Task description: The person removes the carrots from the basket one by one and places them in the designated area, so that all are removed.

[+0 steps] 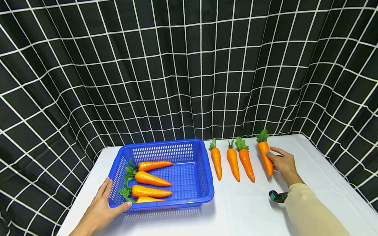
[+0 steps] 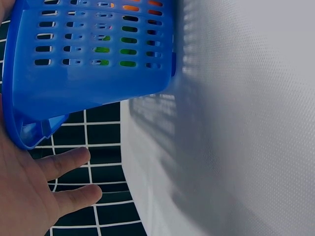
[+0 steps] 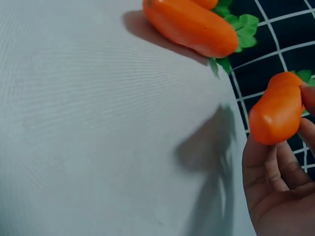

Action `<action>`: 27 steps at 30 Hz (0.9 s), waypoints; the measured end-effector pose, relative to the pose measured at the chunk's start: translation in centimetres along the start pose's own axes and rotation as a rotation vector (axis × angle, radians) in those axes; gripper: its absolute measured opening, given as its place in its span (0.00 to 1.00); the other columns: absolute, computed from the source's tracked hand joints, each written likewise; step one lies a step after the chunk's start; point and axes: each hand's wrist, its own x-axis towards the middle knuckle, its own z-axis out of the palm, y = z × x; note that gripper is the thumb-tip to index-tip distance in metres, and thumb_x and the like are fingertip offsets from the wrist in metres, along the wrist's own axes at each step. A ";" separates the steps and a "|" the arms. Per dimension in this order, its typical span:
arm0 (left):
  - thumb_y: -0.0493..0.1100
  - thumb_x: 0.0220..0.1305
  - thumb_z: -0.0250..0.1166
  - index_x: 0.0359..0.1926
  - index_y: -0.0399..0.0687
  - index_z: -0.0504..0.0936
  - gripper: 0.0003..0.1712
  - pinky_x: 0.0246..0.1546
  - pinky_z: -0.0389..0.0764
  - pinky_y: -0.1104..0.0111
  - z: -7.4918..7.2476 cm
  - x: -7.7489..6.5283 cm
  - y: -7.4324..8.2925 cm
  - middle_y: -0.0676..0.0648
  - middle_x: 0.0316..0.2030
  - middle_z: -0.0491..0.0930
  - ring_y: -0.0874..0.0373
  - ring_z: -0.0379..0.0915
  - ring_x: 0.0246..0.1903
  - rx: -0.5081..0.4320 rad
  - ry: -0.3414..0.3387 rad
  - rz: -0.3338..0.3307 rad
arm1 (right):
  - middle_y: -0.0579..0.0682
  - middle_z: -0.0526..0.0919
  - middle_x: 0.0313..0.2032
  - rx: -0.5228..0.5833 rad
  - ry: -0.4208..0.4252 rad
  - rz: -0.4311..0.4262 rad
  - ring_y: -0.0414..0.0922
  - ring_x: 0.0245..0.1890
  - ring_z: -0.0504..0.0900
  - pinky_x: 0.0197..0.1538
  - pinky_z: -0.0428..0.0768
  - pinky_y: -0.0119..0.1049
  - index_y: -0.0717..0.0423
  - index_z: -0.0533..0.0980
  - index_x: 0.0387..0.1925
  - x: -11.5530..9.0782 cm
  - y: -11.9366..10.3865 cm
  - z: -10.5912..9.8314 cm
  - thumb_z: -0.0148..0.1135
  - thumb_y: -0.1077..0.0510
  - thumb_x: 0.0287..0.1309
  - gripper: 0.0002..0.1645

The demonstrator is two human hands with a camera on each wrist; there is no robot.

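My right hand (image 1: 283, 163) holds an orange carrot (image 1: 265, 158) with green leaves between thumb and fingers. In the right wrist view this carrot (image 3: 278, 110) hangs above the white table, its tip toward the camera and its shadow apart from it. At the left, my left hand (image 1: 100, 210) rests on the front left corner of a blue plastic basket (image 1: 206, 199). Its thumb lies along the front rim; in the left wrist view the visible fingers (image 2: 74, 196) are straight and spread. Several carrots (image 1: 152, 178) lie inside the basket, leaves to the left.
Three more carrots lie in a row between basket and right hand: one (image 1: 216, 163) beside the basket, another (image 1: 233, 164), and a third (image 1: 246, 164). White cloth covers the table (image 1: 241, 216). A black curtain with white grid lines (image 1: 182, 57) surrounds its back and sides.
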 end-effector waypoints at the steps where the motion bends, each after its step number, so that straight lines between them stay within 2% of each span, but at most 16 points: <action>1: 0.67 0.54 0.67 0.73 0.31 0.45 0.64 0.60 0.49 0.33 0.0 0.0 0.0 0.34 0.73 0.40 0.28 0.42 0.67 -0.001 0.001 0.001 | 0.42 0.80 0.25 -0.019 -0.001 -0.002 0.37 0.22 0.80 0.26 0.81 0.32 0.63 0.69 0.64 0.1 0.2 0.0 0.67 0.54 0.59 0.34; 5: 0.67 0.54 0.67 0.73 0.30 0.46 0.64 0.60 0.50 0.34 0.0 0.0 0.0 0.33 0.73 0.41 0.28 0.42 0.67 0.001 0.011 0.012 | 0.47 0.82 0.28 -0.106 0.011 -0.025 0.37 0.22 0.80 0.26 0.80 0.30 0.64 0.71 0.62 0.3 0.6 0.3 0.66 0.54 0.59 0.32; 8: 0.66 0.53 0.67 0.73 0.30 0.46 0.64 0.60 0.50 0.34 0.0 0.0 0.0 0.33 0.73 0.41 0.28 0.42 0.67 0.001 0.018 0.019 | 0.58 0.84 0.33 -0.252 0.038 -0.048 0.43 0.26 0.81 0.29 0.79 0.31 0.63 0.75 0.59 0.3 0.9 0.4 0.66 0.51 0.58 0.30; 11: 0.66 0.53 0.67 0.73 0.30 0.46 0.64 0.60 0.50 0.34 0.0 0.0 0.1 0.33 0.73 0.41 0.28 0.42 0.67 -0.001 0.020 0.016 | 0.66 0.82 0.42 -0.424 0.047 -0.051 0.53 0.38 0.80 0.40 0.78 0.41 0.62 0.76 0.57 0.2 1.2 0.4 0.66 0.47 0.57 0.31; 13: 0.66 0.53 0.68 0.73 0.30 0.46 0.64 0.60 0.50 0.34 0.0 0.0 0.1 0.34 0.73 0.41 0.28 0.42 0.67 -0.002 0.020 0.014 | 0.67 0.80 0.48 -0.496 0.040 -0.035 0.59 0.46 0.76 0.48 0.74 0.48 0.61 0.76 0.57 0.3 1.5 0.4 0.65 0.45 0.58 0.31; 16: 0.66 0.52 0.68 0.73 0.30 0.46 0.64 0.60 0.50 0.34 -0.1 0.0 0.0 0.34 0.73 0.41 0.28 0.42 0.67 0.002 0.022 0.014 | 0.67 0.79 0.49 -0.539 0.022 -0.028 0.62 0.51 0.73 0.54 0.69 0.54 0.61 0.76 0.57 0.4 1.6 0.5 0.64 0.45 0.59 0.31; 20: 0.66 0.52 0.68 0.73 0.30 0.46 0.65 0.60 0.50 0.35 0.0 0.1 -0.1 0.35 0.73 0.41 0.28 0.42 0.67 -0.002 0.024 0.013 | 0.67 0.80 0.47 -0.567 0.023 -0.041 0.62 0.47 0.74 0.50 0.71 0.53 0.62 0.76 0.57 0.6 1.4 0.8 0.64 0.45 0.59 0.31; 27: 0.67 0.52 0.68 0.73 0.31 0.46 0.65 0.60 0.50 0.35 0.0 0.0 -0.1 0.35 0.73 0.41 0.28 0.42 0.67 -0.002 0.023 0.006 | 0.68 0.78 0.49 -0.569 0.021 -0.032 0.62 0.47 0.75 0.49 0.73 0.52 0.62 0.75 0.58 0.7 1.2 0.9 0.63 0.47 0.60 0.30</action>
